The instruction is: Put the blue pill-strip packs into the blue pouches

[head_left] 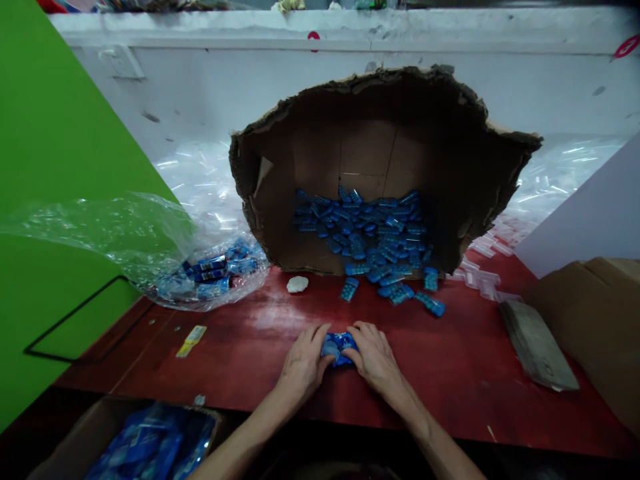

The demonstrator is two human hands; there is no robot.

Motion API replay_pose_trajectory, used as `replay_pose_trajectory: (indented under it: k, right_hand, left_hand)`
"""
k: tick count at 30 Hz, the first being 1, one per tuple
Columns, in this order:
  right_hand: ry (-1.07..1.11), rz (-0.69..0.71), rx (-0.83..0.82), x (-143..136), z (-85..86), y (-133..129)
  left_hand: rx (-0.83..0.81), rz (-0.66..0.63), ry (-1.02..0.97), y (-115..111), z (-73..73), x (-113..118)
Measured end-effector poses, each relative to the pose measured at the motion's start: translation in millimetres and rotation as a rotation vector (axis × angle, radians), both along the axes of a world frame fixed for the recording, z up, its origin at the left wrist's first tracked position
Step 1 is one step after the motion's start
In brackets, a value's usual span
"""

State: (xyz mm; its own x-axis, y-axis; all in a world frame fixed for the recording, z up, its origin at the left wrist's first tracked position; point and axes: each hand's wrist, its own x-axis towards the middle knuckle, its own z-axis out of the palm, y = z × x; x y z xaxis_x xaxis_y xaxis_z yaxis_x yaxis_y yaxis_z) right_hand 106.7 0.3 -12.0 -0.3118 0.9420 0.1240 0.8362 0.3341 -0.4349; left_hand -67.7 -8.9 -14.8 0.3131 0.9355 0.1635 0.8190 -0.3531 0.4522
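Observation:
A small blue packet [339, 349] lies between my two hands near the front of the red table. My left hand [306, 355] grips its left side, thumb at the lower edge and fingers at the top. On the right side my right hand [371, 353] holds it the same way, thumb over the packet's front. Beyond the hands, many small blue containers [357, 243] are heaped inside a large torn-edged cardboard box [367, 150] lying on its side. Several have spilled onto the table in front of its opening.
Clear plastic with blue packets [213, 273] is at the left. A white lump [297, 285] and a yellow label [191, 341] lie nearby. An open box of blue packets [145, 443] stands lower left. Clear tubes [483, 280], a grey stack [539, 347] and a cardboard box [595, 327] are right.

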Motion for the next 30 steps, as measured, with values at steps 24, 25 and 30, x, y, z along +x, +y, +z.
replay_pose_trajectory:
  k: [24, 25, 30]
  right_hand:
    - [0.041, -0.175, 0.135, -16, -5.4, -18]
    - [0.041, -0.177, 0.143, -17, -4.4, -19]
    - [0.047, -0.165, 0.228, -19, -5.3, -24]
  left_hand:
    - [0.095, 0.072, 0.254, -1, 14.2, 19]
    - [0.123, 0.072, 0.265, -1, 13.6, 20]
    - [0.267, 0.066, 0.275, -8, 6.3, 22]
